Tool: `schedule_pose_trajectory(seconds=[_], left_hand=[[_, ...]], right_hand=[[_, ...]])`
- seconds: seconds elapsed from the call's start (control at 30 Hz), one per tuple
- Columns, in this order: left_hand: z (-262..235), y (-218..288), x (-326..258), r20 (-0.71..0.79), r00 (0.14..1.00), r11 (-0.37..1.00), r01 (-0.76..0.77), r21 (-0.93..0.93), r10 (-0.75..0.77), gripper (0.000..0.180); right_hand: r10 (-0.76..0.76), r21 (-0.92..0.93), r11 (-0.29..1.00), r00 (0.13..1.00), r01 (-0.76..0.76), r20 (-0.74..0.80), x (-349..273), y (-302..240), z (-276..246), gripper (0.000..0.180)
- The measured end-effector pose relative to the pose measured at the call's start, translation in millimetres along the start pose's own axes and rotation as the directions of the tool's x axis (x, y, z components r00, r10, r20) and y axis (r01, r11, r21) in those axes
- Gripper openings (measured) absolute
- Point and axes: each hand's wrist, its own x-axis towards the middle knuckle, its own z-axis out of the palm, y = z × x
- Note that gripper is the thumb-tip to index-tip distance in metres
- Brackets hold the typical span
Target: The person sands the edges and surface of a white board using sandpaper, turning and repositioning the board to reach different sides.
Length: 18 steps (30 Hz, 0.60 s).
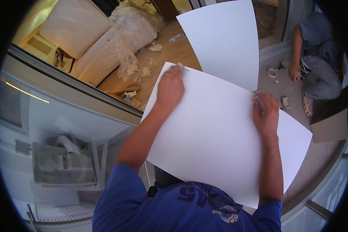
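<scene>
A large white panel (205, 127) lies tilted in front of my body, reaching from my shirt up to both hands. My left hand (171, 87) is closed over its far left corner, the fingers curled at the edge and a little blurred. Toward the right, my right hand (266, 112) grips the far edge with bent fingers. A small greyish patch shows between the thumb and fingers there, too smeared to name. Beyond the hands stands a second white panel (228, 42), its lower end hidden behind the first.
At the right a person (317, 58) sits on the floor, holding a thin tool, near a tape roll (272, 72). A sofa under plastic sheeting (123, 42) stands at the far left. A glass door frame (73, 91) runs along my left; a cardboard piece (330, 127) lies right.
</scene>
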Motion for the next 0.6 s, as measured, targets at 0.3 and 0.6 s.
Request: schedule_pose_trajectory(seconds=[0.3, 0.6], left_hand=[[-2, 5, 4, 0.011, 1.000, 0.999, 0.021, 0.036, -0.021, 0.021], [-7, 9, 0, 0.020, 0.997, 0.996, -0.078, 0.041, 0.077, 0.023]], right_hand=[[0.013, -0.016, 1.000, 1.000, -0.013, 0.009, 2, -2, -1, 0.021], [0.019, -0.038, 0.999, 1.000, -0.018, 0.010, -2, 2, 1, 0.019]])
